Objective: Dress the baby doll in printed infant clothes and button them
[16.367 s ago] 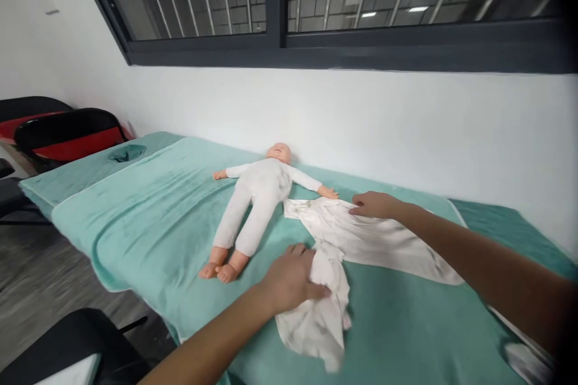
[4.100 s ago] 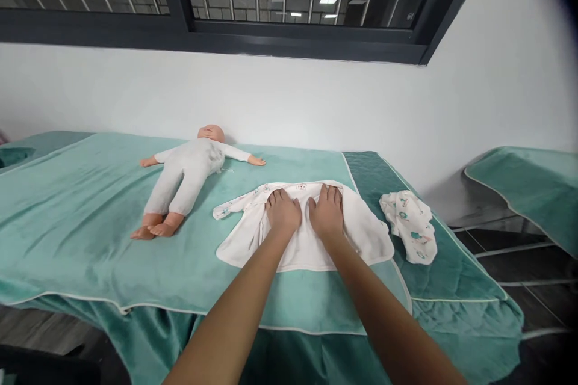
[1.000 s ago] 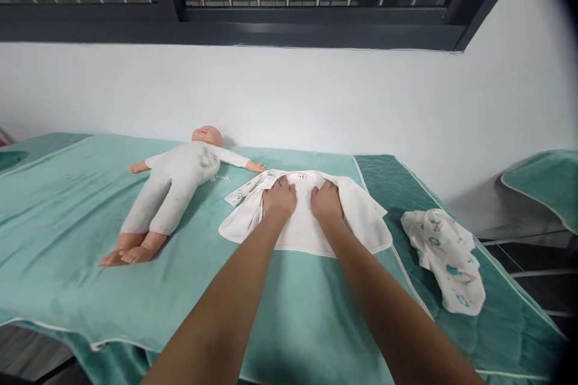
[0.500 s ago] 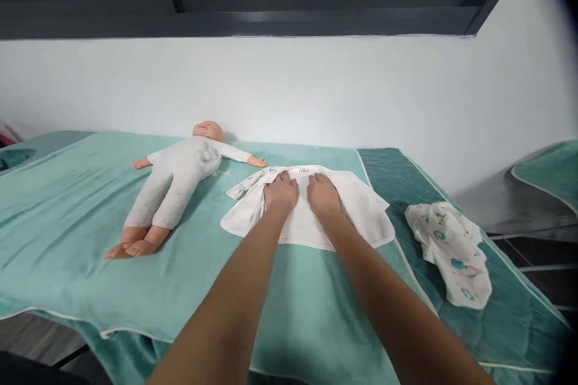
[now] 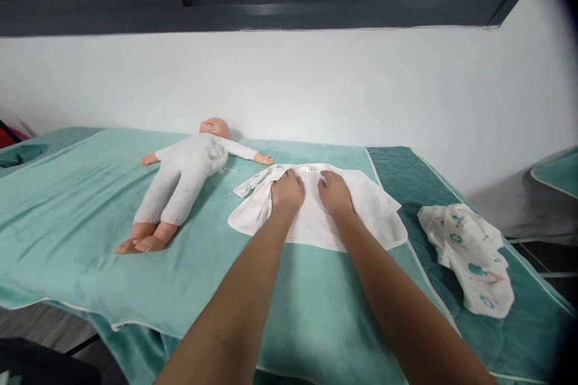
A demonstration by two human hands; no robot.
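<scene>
A white baby shirt [image 5: 316, 234] lies spread open, its plain inside facing up and a small neck label at the top. One sleeve with a printed pattern sticks out to the left. My left hand [image 5: 288, 190] rests on the upper left part of the shirt, fingers curled into the cloth. To its right, my right hand [image 5: 335, 194] grips the cloth just below the collar with bent fingers. The fingertips of both hands are partly hidden. A baby doll [image 5: 185, 162] in a white body suit lies on its back to the left, one arm reaching toward the shirt.
A crumpled white printed baby garment [image 5: 469, 258] lies on the darker green cover at the right. The light green sheet [image 5: 90, 204] spreads under the doll and shirt. Behind stands a white wall [image 5: 289, 84] below a dark window frame [image 5: 289, 12] with bars.
The view has shifted slightly, so everything on the bed sits a little farther right in the picture. My hands stay on the shirt, a touch wider apart. Doll and crumpled garment lie as before.
</scene>
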